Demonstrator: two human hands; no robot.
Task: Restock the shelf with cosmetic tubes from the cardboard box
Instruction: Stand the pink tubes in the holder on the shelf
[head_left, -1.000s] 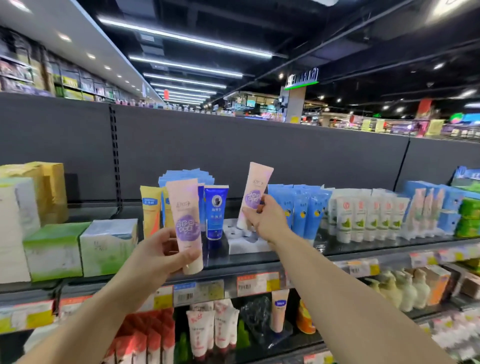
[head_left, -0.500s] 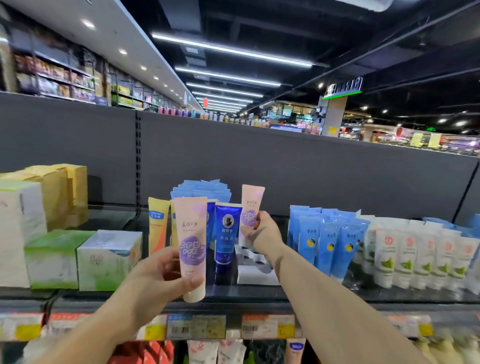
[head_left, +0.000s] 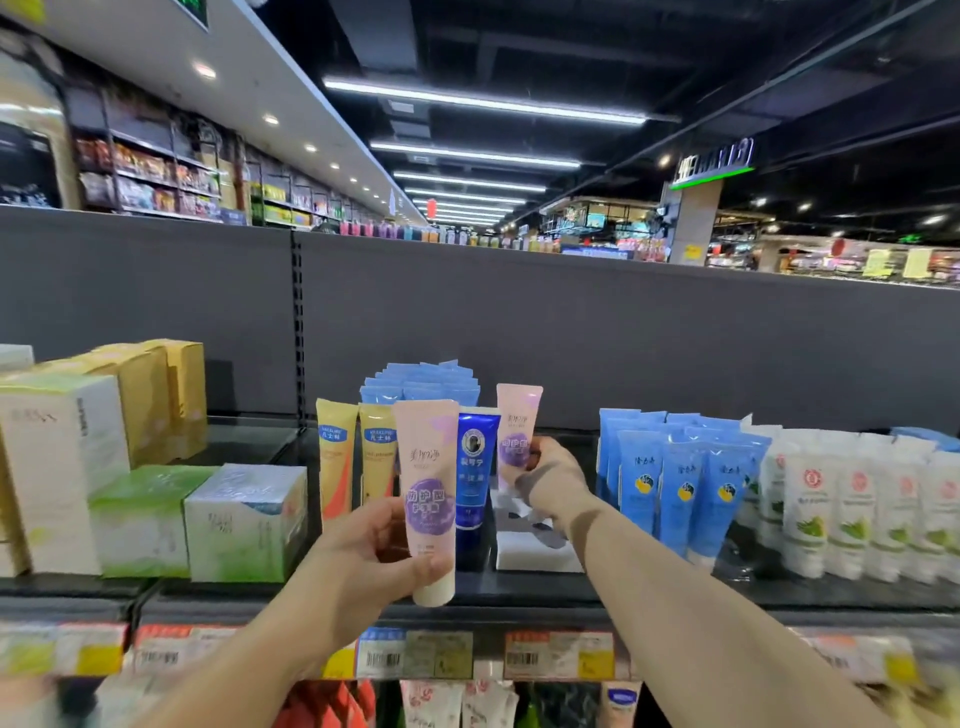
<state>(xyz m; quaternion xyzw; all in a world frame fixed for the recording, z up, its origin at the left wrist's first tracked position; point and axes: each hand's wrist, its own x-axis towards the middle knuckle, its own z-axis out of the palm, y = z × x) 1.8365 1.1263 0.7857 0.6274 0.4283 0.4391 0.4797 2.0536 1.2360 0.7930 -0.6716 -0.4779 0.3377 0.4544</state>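
My left hand (head_left: 363, 551) grips a pink tube with a purple label (head_left: 428, 488), cap down, in front of the shelf edge (head_left: 519, 613). My right hand (head_left: 550, 478) reaches deeper over the shelf and holds a second pink tube (head_left: 517, 426) upright above a white slotted holder (head_left: 535, 551). That tube stands just right of a dark blue tube (head_left: 475, 467). The cardboard box is out of view.
Yellow tubes (head_left: 337, 457) stand left of my left hand, with light blue tubes (head_left: 421, 382) behind. Blue tubes (head_left: 675, 483) and white tubes (head_left: 852, 509) fill the right. Green and white cartons (head_left: 244, 519) and yellow boxes (head_left: 156, 395) sit left. Price labels (head_left: 415, 654) line the front.
My right hand has carried its pink tube lower and further back, from a tilted pose to upright over the white holder. The left hand has kept its tube roughly in place.
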